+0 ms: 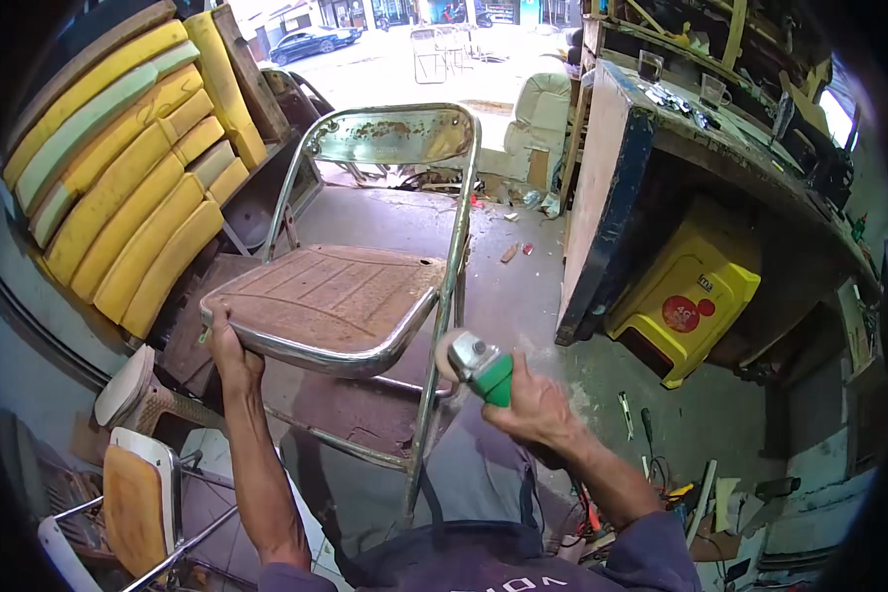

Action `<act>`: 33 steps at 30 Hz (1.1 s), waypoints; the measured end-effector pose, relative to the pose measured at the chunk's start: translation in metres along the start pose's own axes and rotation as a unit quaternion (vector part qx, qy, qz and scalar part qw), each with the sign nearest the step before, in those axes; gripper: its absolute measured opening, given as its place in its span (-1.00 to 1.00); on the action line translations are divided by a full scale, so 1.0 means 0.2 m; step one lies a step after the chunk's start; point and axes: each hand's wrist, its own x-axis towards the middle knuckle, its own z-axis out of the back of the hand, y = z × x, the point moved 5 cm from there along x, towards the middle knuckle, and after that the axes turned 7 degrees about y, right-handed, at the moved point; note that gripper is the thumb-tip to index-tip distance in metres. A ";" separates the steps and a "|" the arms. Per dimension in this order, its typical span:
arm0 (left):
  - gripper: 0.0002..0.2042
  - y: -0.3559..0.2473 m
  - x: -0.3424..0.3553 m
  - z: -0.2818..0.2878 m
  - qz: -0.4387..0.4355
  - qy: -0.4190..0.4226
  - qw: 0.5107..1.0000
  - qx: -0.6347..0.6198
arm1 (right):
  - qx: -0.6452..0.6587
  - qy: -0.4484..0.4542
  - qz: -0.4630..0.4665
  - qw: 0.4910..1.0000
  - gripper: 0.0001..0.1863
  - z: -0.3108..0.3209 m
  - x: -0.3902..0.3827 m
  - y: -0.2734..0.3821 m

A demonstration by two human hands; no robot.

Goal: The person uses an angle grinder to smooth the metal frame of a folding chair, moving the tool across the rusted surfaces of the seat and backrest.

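Observation:
In front of me stands a metal folding chair with a rusty brown seat and a shiny tubular frame. Its backrest is worn, with rust patches along the top. My left hand grips the seat's near left corner, thumb on top. A green angle grinder with a silver head is in my right hand, fingers wrapped round its body. The grinder's round disc is close beside the chair's right frame tube; whether it touches the metal I cannot tell.
Stacked yellow foam cushions lean at the left, above another chair with a tan pad. A workbench stands at the right, a yellow plastic stool beneath it. Tools and cables lie on the floor near my right arm.

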 end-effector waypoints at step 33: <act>-0.54 -0.01 -0.06 0.01 0.014 0.002 1.000 0.018 | 0.092 0.034 -0.008 0.995 -0.14 -0.12 0.02 0.01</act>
